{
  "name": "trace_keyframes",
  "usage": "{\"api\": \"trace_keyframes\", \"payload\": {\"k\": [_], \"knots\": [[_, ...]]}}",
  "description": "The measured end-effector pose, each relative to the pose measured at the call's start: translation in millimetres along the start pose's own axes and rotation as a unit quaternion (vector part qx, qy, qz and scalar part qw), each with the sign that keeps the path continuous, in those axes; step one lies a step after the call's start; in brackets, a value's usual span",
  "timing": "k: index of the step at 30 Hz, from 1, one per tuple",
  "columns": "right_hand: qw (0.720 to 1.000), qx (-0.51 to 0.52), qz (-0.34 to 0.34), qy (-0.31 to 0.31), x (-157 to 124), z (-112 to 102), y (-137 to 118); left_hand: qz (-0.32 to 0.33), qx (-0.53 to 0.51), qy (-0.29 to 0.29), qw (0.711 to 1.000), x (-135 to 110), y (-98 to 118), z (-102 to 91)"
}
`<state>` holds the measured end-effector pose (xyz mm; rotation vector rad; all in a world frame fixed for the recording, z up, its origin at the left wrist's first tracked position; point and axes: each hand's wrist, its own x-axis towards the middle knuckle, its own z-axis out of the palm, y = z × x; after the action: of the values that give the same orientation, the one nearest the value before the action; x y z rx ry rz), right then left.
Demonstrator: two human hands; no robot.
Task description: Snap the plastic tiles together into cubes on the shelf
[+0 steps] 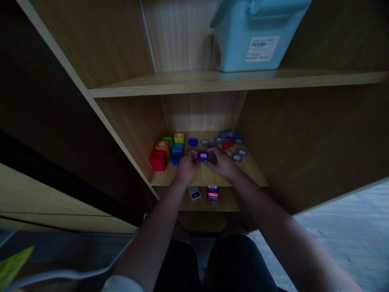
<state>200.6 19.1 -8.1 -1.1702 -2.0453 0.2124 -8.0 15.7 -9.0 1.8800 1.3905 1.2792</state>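
Both my hands reach into a low wooden shelf compartment. My left hand [187, 164] and my right hand [221, 161] pinch a small purple block [203, 156] between their fingertips, just above the shelf board [206, 176]. To the left stand stacked toothed blocks: a red stack [158, 160], an orange one [162, 147], a green one [167, 141], a yellow one [179, 138] and a blue one [176, 154]. A single blue piece [192, 142] lies behind my hands.
A pile of grey pieces [231, 136] with a red piece [227, 144] lies at the back right. A light blue lidded bin [252, 36] sits on the shelf above. Below the board are a small white device [194, 194] and a lit screen [213, 194].
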Motion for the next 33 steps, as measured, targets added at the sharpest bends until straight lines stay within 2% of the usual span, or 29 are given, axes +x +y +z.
{"api": "trace_keyframes", "payload": {"k": [17,25,27,31,33], "knots": [[1.000,-0.017,0.009,-0.007,0,1,0,-0.004,0.021,-0.003,1.000,-1,5,-2.1],[0.999,-0.030,0.020,-0.016,1,0,3,0.041,0.141,0.027,0.989,-12,22,-2.9],[0.999,-0.029,0.022,-0.014,1,0,3,0.056,0.205,-0.015,0.977,-18,27,-3.3],[0.999,-0.027,0.021,-0.015,1,1,3,0.129,0.271,-0.152,0.942,-25,33,-4.0],[0.999,-0.026,0.018,-0.019,3,1,4,0.152,0.263,-0.172,0.937,-25,33,-4.4]]}}
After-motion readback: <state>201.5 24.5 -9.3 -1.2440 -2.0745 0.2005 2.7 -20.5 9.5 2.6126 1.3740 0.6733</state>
